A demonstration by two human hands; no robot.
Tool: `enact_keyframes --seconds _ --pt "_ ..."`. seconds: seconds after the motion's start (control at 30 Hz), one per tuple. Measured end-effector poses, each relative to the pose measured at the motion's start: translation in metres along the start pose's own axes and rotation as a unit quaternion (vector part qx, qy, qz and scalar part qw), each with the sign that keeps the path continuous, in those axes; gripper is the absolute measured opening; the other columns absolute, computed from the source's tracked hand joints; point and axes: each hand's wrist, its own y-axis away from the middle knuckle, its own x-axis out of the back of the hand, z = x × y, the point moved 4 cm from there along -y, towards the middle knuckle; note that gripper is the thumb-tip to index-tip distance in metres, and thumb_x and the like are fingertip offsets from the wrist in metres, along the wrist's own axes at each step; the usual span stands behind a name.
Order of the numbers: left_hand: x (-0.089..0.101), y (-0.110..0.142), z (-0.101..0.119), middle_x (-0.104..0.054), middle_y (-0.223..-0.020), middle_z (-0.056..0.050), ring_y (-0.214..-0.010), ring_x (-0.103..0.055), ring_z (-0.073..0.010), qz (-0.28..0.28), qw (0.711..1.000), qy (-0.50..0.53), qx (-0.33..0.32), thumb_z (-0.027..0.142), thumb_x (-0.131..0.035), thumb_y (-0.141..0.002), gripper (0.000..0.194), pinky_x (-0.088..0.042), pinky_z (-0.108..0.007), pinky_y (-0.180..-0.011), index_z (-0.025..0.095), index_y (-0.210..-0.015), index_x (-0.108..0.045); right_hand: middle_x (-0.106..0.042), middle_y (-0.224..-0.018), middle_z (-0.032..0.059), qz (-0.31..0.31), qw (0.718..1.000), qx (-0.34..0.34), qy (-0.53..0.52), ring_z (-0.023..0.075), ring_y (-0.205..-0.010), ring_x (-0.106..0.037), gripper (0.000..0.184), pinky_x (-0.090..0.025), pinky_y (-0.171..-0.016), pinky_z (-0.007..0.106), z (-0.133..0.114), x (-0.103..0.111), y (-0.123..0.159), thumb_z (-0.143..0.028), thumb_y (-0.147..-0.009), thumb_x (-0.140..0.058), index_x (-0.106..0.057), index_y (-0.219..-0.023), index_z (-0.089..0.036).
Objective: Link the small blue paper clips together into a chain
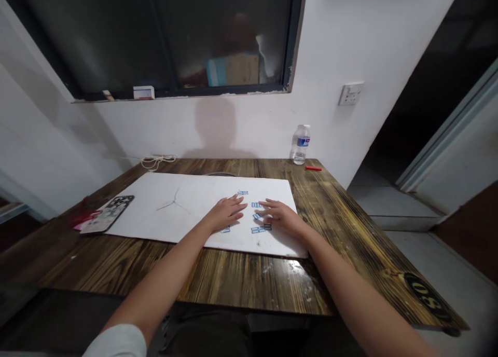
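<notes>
A white board [140, 206] lies flat on the wooden table. Over its right half, my left hand [225, 214] rests palm down with the fingers stretched apart. To the right of it, my right hand [284, 218] also lies flat, fingers spread and pointing left. Several small blue-outlined pieces [260, 230] are scattered around and between both hands; whether they are loose or drawn on cannot be made out. Some are partly covered by my fingers. One small group [243, 193] sits just beyond my left fingertips. Thin dark lines [174, 202] branch in three on the board's left half.
A patterned phone-like slab [111, 214] overlaps the board's left edge, beside something red [88, 217]. At the table's back stand a water bottle [302, 145] and a red marker-like stick [313, 168]. A coiled white cable [155, 161] lies back left. The wooden table [373, 263] has a number plate [426, 297].
</notes>
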Motion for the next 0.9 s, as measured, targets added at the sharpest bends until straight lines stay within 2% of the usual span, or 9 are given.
enact_keyframes --seconds 0.1,0.2,0.27,0.4,0.53,0.63,0.77,0.9 --pt "0.004 0.002 0.007 -0.033 -0.152 -0.004 -0.143 -0.021 -0.0248 0.009 0.999 0.000 -0.042 0.059 -0.031 -0.093 0.057 -0.018 -0.045 -0.112 0.032 -0.142 -0.040 -0.037 -0.150 0.0027 0.009 1.000 -0.012 0.008 0.0248 -0.142 -0.023 0.051 -0.023 -0.114 0.048 -0.005 -0.006 -0.001 -0.044 -0.087 -0.057 -0.049 -0.136 -0.032" --pt "0.005 0.003 0.018 -0.034 -0.151 -0.002 -0.143 -0.021 -0.0250 -0.018 0.992 0.008 -0.127 0.059 -0.034 -0.092 0.054 -0.017 -0.044 -0.112 0.035 -0.141 -0.041 -0.031 -0.152 0.0075 -0.002 0.995 -0.087 0.056 0.0306 -0.143 -0.017 0.072 -0.011 -0.111 0.062 0.001 -0.015 -0.002 -0.052 -0.081 -0.062 -0.034 -0.145 -0.031" --pt "0.003 0.003 0.023 -0.034 -0.151 -0.002 -0.142 -0.023 -0.0259 -0.037 0.985 0.012 -0.166 0.059 -0.035 -0.092 0.054 -0.018 -0.044 -0.112 0.036 -0.140 -0.042 -0.029 -0.153 0.0098 -0.003 0.990 -0.122 0.067 0.0314 -0.143 -0.017 0.072 -0.010 -0.110 0.064 0.007 -0.020 -0.002 -0.052 -0.083 -0.060 -0.033 -0.145 -0.029" --pt "0.000 0.002 0.028 -0.033 -0.152 -0.002 -0.141 -0.026 -0.0269 -0.051 0.980 0.025 -0.193 0.062 -0.036 -0.091 0.056 -0.019 -0.042 -0.111 0.035 -0.139 -0.044 -0.029 -0.153 0.0111 0.031 0.986 -0.143 0.076 0.0295 -0.144 -0.017 0.070 -0.010 -0.111 0.060 0.015 -0.017 -0.001 -0.048 -0.085 -0.059 -0.033 -0.146 -0.025" --pt "-0.002 0.002 0.038 -0.032 -0.152 0.000 -0.142 -0.024 -0.0266 -0.075 0.972 0.027 -0.221 0.061 -0.035 -0.091 0.055 -0.020 -0.042 -0.111 0.038 -0.140 -0.042 -0.031 -0.153 0.0066 0.087 0.979 -0.175 0.060 0.0247 -0.143 -0.020 0.053 -0.015 -0.113 0.054 0.018 -0.007 0.000 -0.040 -0.094 -0.045 -0.036 -0.144 -0.028" --pt "-0.003 0.000 0.042 -0.034 -0.151 0.002 -0.141 -0.025 -0.0254 -0.088 0.976 0.016 -0.201 0.059 -0.035 -0.092 0.052 -0.020 -0.043 -0.110 0.040 -0.140 -0.039 -0.031 -0.153 0.0056 0.075 0.976 -0.194 0.068 0.0253 -0.144 -0.019 0.046 -0.017 -0.112 0.056 0.020 -0.004 0.003 -0.034 -0.097 -0.037 -0.039 -0.142 -0.028" --pt "-0.004 -0.004 0.035 -0.035 -0.151 0.002 -0.141 -0.027 -0.0245 -0.061 0.991 -0.006 -0.118 0.056 -0.031 -0.094 0.050 -0.024 -0.043 -0.108 0.039 -0.141 -0.038 -0.031 -0.152 0.0090 0.012 0.975 -0.194 0.105 0.0324 -0.142 -0.020 0.047 -0.014 -0.108 0.065 0.023 -0.007 0.006 -0.036 -0.094 -0.045 -0.044 -0.139 -0.024" --pt "-0.006 -0.005 0.021 -0.036 -0.150 0.001 -0.141 -0.027 -0.0260 -0.016 0.999 -0.037 -0.035 0.054 -0.030 -0.095 0.049 -0.026 -0.046 -0.108 0.038 -0.140 -0.041 -0.029 -0.153 0.0096 0.051 0.975 -0.194 0.094 0.0299 -0.143 -0.019 0.049 -0.013 -0.110 0.063 0.023 0.001 0.007 -0.036 -0.094 -0.046 -0.041 -0.141 -0.025"
